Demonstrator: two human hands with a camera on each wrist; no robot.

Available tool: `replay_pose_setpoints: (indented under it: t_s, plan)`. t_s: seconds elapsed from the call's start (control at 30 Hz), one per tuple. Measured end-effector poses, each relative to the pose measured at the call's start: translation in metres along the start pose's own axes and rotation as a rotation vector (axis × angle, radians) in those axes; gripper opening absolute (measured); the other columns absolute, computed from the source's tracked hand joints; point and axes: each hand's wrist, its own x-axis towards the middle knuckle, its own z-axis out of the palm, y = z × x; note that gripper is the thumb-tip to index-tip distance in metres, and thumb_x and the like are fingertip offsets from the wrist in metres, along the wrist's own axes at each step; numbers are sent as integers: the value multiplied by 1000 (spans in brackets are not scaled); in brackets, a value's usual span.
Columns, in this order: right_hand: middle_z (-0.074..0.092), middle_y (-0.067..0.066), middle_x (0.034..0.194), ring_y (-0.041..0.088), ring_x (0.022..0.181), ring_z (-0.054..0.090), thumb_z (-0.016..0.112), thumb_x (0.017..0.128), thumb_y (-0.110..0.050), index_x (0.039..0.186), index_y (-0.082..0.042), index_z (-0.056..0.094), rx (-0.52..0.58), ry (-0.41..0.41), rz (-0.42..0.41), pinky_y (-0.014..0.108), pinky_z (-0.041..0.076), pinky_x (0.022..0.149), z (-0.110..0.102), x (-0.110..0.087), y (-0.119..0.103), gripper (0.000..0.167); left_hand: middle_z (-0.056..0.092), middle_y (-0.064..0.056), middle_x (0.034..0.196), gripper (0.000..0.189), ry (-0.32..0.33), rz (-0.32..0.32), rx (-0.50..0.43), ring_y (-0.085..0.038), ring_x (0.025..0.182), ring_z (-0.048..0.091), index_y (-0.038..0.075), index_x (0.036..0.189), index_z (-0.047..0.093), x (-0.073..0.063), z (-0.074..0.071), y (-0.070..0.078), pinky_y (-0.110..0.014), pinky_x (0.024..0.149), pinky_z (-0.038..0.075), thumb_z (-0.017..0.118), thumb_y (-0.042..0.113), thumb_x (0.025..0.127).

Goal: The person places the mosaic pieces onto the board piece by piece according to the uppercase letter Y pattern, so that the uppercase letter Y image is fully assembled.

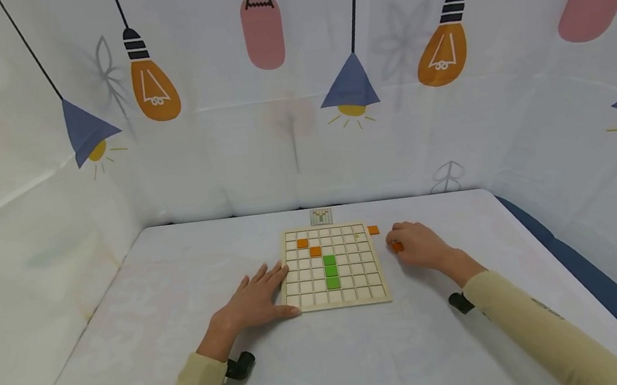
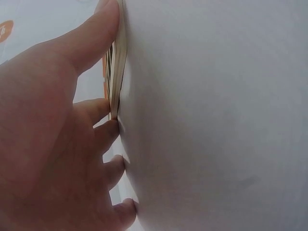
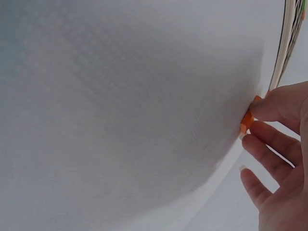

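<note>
A wooden grid board (image 1: 338, 305) lies flat on the table, with two orange square tiles (image 1: 315, 251) in a diagonal and a column of three green tiles (image 1: 331, 270) in its cells. My left hand (image 1: 257, 301) rests against the board's left side, fingers spread, thumb at the near left corner. Right of the board, my right hand (image 1: 418, 245) pinches an orange tile (image 3: 247, 120) between thumb and fingers, close to the table. Another orange tile (image 1: 373, 230) lies on the table beside the board's far right corner.
Behind the board's far edge lies a small pattern card (image 1: 321, 216) showing a grid with a Y-like figure. The white table (image 1: 190, 257) ends at a curtain (image 1: 293, 156) printed with lamps and bulbs. Dark blue fabric (image 1: 580, 269) hangs past the right edge.
</note>
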Motion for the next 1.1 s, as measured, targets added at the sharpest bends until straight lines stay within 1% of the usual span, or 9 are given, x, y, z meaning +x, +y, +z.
replay_pose_setpoints:
  t_s: [0.23,0.37,0.57,0.83,1.1]
  plan:
    - [64,-1,89,14,75,52,70,88,-6,100,-12,72,-40,4,8,36,52,77,0,-3,3,14,24,-5,166,96,2,4,-6,-37,155,15,17,158,28,0,-1,2,-66,121,14,67,63,85]
    - [62,-2,88,13,73,51,71,85,-3,99,-13,72,-48,9,2,35,51,73,0,-5,5,17,23,-5,166,96,2,1,-1,-36,155,15,17,158,28,0,-1,2,-65,121,14,67,64,85]
    - [61,-2,84,12,71,48,70,81,1,94,-13,72,-29,37,-6,32,48,70,2,-7,7,19,24,-5,166,97,5,3,-7,-37,155,16,16,158,29,-1,-1,1,-66,121,14,67,64,84]
    - [58,-3,82,13,71,47,70,80,1,91,-14,70,-21,13,9,31,45,68,2,-5,5,18,23,-5,166,96,-2,6,-8,-37,155,15,17,158,28,-1,-1,1,-66,121,13,67,64,84]
    - [57,-3,82,13,72,47,72,79,-2,91,-15,68,-21,-3,33,30,43,67,3,-3,4,18,22,-6,167,97,-1,18,-5,-37,155,14,17,159,27,0,0,-2,-66,121,12,66,65,84]
